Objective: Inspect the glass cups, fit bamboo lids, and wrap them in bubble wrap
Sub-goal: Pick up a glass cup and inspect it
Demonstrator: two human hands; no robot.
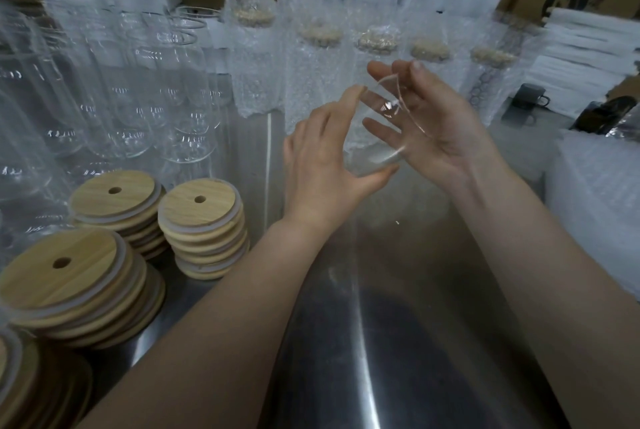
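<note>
Item: glass cup point(372, 151), centre of view, tilted. Your left hand point(322, 165) grips its base; your right hand point(436, 131) curves loosely round its mouth. Bamboo lids point(202, 217), stacked, 8 o'clock. Wrapped cups point(318, 58), 12 o'clock.

Four lid stacks point(202, 221) — five wrapped cups point(320, 58).
</note>
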